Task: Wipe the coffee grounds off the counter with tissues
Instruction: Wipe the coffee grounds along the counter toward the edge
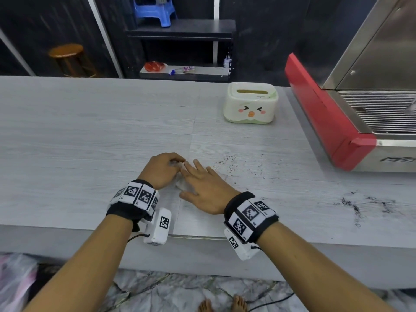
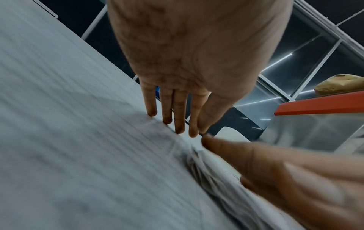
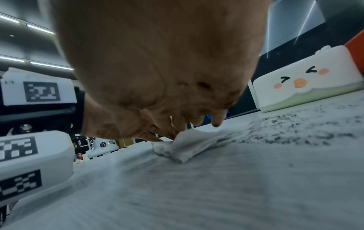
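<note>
Surface (image 1: 90, 122): pale wood-grain top, carries everything listed.

Coffee machine (image 1: 351, 113): red-sided steel unit at the far right corner.

Tissue box (image 1: 250, 102): cream, cartoon face, beside the machine near the far edge.

Right hand (image 1: 203, 188): fingers spread nearly flat, pressing down on the tissue.

Left hand (image 1: 163, 170): fingers curled, fingertips (image 2: 194, 133) pinching the tissue's left end, touching the right hand.

Tissue (image 3: 189, 146): one crumpled white wad toward the near edge, mid-width, largely covered by both hands. Judged very light, soft, easily torn; likely to bunch or slide unless pressed flat under the fingers; best taken at a folded edge.

Coffee grounds (image 1: 231, 163): dark specks just right of the hands; a second smear (image 1: 355, 206) lies toward the near right corner. Both appear unwiped.
</note>
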The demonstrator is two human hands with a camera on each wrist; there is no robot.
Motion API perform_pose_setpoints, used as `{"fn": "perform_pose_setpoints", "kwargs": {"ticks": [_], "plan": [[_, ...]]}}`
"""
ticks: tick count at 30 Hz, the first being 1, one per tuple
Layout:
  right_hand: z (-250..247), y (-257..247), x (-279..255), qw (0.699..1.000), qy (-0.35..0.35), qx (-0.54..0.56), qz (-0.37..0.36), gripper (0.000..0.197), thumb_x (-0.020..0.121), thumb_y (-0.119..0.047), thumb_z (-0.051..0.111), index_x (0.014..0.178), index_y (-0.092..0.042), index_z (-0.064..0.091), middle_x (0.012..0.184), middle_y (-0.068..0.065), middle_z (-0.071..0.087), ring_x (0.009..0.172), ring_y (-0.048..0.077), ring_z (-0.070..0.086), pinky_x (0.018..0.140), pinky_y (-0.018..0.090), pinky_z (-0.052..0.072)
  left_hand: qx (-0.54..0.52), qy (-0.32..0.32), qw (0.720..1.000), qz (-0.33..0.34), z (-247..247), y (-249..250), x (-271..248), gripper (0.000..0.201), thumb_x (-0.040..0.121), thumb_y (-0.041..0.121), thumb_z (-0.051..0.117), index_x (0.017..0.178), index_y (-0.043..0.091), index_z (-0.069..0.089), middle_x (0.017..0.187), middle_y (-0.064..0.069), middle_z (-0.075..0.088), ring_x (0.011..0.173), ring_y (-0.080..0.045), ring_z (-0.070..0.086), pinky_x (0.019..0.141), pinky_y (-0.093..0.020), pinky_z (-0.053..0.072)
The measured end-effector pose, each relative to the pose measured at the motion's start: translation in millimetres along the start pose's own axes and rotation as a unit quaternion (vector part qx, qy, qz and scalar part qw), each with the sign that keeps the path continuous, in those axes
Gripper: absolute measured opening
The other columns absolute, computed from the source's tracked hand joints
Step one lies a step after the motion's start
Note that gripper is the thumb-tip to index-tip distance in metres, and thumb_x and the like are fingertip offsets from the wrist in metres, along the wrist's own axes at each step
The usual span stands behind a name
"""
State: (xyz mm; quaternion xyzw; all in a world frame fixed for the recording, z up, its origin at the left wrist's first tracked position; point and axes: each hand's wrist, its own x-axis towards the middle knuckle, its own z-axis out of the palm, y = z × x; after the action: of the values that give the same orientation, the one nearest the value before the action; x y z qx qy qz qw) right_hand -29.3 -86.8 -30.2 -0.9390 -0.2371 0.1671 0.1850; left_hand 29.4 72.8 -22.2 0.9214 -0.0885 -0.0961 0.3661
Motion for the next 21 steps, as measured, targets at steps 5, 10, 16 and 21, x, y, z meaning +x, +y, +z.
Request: {"fn": "perform_pose_setpoints", "kwargs": {"ticks": [5,10,16,21], "plan": [[10,3,-4,0.994,-0.086,-0.052,0.04,0.073,0.098,-0.054,0.026,0.152,-0.015,-0.003,0.159,0.004,-0.016,0.146,0.02,-0.018,0.119,0.041,-0.007,0.0,-0.017,1.0,-0.004,3,-6,-9,0.027,0.09,0.019,0.057,0.116,0.017,0.064,0.135,-0.001,0.054,0.127,-0.015,0.045,0.1,-0.019,0.027],[15,6,-11,0.991,-0.098,-0.084,0.041,0.077,0.095,-0.06,0.021,0.151,-0.017,-0.01,0.157,0.001,-0.022,0.144,0.017,-0.023,0.118,0.039,-0.011,0.002,-0.03,1.0,-0.003,7,-8,-13,0.029,0.089,0.019,0.058,0.118,0.017,0.064,0.143,-0.001,0.046,0.134,-0.015,0.039,0.105,-0.02,0.022],[18,20,-31,0.99,-0.09,-0.094,0.051,0.076,0.095,-0.061,0.018,0.151,-0.019,-0.011,0.157,-0.002,-0.023,0.144,0.014,-0.023,0.119,0.039,-0.01,0.013,-0.05,0.999,-0.017,9,-3,-20,0.034,0.089,0.024,0.058,0.123,0.02,0.06,0.149,0.003,0.038,0.137,-0.016,0.035,0.112,-0.028,0.024],[12,39,-58,0.989,-0.088,-0.092,0.074,0.078,0.095,-0.062,0.018,0.151,-0.018,-0.013,0.157,-0.002,-0.023,0.144,0.014,-0.023,0.119,0.039,-0.009,0.014,-0.055,0.998,-0.031,15,4,-28,0.037,0.09,0.026,0.057,0.127,0.02,0.057,0.151,0.003,0.035,0.139,-0.017,0.032,0.114,-0.031,0.023]]}}
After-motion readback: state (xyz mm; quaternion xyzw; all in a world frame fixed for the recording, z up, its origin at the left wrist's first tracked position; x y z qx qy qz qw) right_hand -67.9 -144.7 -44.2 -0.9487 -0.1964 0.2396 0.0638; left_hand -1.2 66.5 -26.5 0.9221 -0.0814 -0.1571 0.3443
